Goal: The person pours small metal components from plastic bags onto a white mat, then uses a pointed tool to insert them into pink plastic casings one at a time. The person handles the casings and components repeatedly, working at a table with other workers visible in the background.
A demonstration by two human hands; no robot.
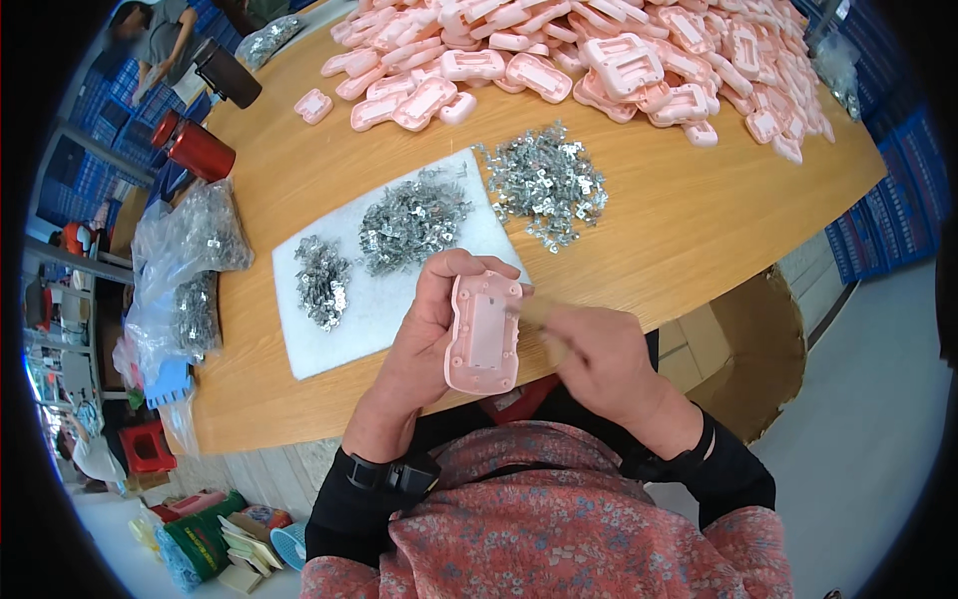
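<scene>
My left hand [415, 337] is closed around a pink plastic casing half [486, 334] and tilts its hollow inner side upward. Inside it are a raised rectangular panel and several round screw posts. My right hand [611, 361] is at the casing's right edge, its fingertips smeared by motion, so I cannot make out what is in them. Just beyond my hands lies a white foam sheet [299, 351]. On it sit a larger heap of small silvery metal pieces [411, 222] and a smaller heap [322, 284]. Another metal heap [549, 188] rests on bare wood to the right.
A big pile of pink casings [599, 60] covers the far side of the wooden table [689, 235]. At the left stand a red flask [195, 145], a dark flask [228, 75] and plastic bags of metal pieces [200, 260]. A cardboard box [743, 354] is below the right edge.
</scene>
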